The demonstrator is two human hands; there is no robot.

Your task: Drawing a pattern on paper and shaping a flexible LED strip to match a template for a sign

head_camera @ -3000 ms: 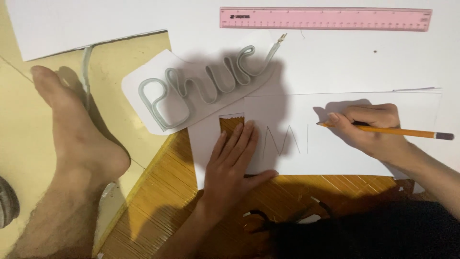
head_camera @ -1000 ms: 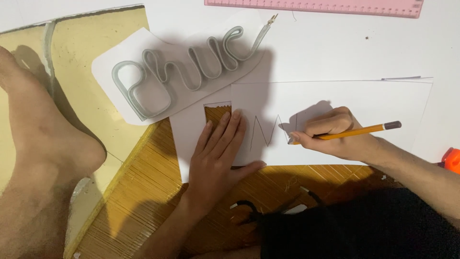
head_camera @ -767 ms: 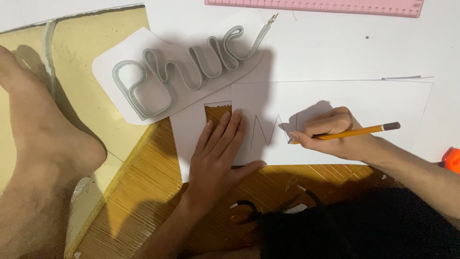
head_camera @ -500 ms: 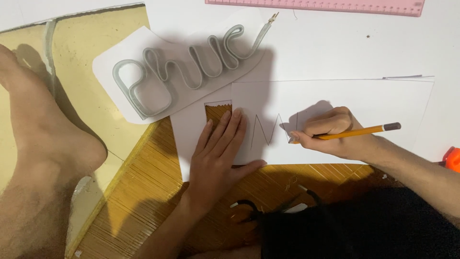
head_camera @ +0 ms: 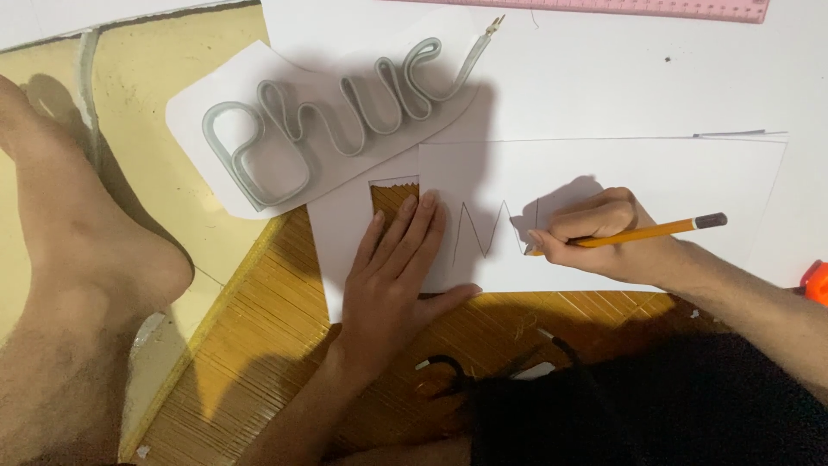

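left hand (head_camera: 392, 276) is flat, fingers spread slightly and pressed down on the white paper sheet (head_camera: 621, 173), pinning its left part against the woven yellow mat (head_camera: 250, 345) underneath. right hand (head_camera: 604, 237) sits further right on the same sheet, fingers clamped around a yellow pencil (head_camera: 642, 233), tip down on the paper right at the end of a zigzag pencil line (head_camera: 487, 229). that drawn line runs in the gap between the two hands, so they are near each other but not touching. the pencil's dark end points away to the right.

just above the left fingertips there's a small rectangular cut-out (head_camera: 394, 194) in the sheet, the mat showing through it. up and left of that lies a bent grey tube (head_camera: 336, 121) shaped into looping script letters, resting on its own curved piece of white paper (head_camera: 198, 112); its lower edge is just beside the sheet's top left corner. a pink ruler (head_camera: 690, 7) lies along the top edge of view, well apart from the hands. a bare foot (head_camera: 78, 259) rests at the left on the yellow floor. black scissors handles (head_camera: 448, 371) peek out near the left wrist, partly hidden by dark clothing. something orange (head_camera: 815, 283) shows at the far right edge, too cut off to tell what.
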